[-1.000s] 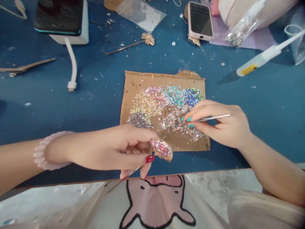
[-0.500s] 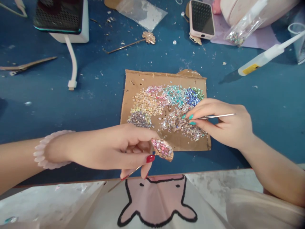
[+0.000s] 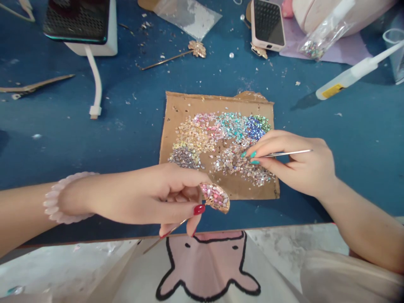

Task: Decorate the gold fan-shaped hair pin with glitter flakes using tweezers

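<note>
Between the thumb and fingers of my left hand [image 3: 158, 198] is a hairpin [image 3: 217, 198] with a gold, fan-shaped head, covered in pink and clear chips. Its thin metal stem runs down below my fingers. My right hand [image 3: 293, 162] pinches a pair of slim metal tweezers [image 3: 284, 154], whose tips are among the pale chips [image 3: 243, 164] and mostly hidden by my fingertips. Those chips lie on a flat cardboard piece [image 3: 249, 192], with yellow, pink, teal, blue, green and grey chips spread in patches beside them. Whether the tweezers hold a chip, I cannot tell.
On the blue table, a gold leaf hairpin [image 3: 197, 49], a clear plastic bag [image 3: 189, 19] and a pink-edged phone [image 3: 268, 25] lie beyond the cardboard. At right is a glue bottle [image 3: 347, 80]. Pliers [image 3: 34, 86] and a white cable [image 3: 96, 84] lie at left.
</note>
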The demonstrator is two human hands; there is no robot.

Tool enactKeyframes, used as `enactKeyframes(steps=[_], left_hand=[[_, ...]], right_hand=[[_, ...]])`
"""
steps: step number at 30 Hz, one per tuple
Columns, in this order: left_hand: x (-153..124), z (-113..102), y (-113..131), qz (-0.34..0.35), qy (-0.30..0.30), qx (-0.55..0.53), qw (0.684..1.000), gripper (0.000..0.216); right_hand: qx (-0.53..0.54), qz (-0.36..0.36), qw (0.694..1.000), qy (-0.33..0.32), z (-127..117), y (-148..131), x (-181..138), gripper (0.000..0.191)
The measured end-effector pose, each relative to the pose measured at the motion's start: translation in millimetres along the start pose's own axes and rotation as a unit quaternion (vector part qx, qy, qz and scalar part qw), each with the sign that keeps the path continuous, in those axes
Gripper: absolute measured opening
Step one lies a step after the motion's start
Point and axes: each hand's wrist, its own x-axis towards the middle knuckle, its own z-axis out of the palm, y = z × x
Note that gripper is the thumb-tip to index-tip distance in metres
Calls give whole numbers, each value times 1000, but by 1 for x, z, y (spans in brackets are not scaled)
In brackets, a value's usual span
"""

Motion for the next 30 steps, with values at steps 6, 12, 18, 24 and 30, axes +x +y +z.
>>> enactKeyframes(steps=[6,12,18,24,30], left_hand=[[0,-1,-1,6,-1,-11,1000,23],[2,-2,5,-43,5,-16,999,17],[4,2,13,-84,42,-41,995,8],[6,5,9,-109,77,-58,989,6],[7,5,10,-109,70,-51,990,11]], right_hand=[[5,-1,1000,1,2,0,1,9],[8,-7,1000,4,-1,-2,0,12],[76,-50,995,27,-1,-1,0,22],[149,-106,982,47,0,-17,-3,27],[129,-164,978,-22,-3,-34,-3,15]])
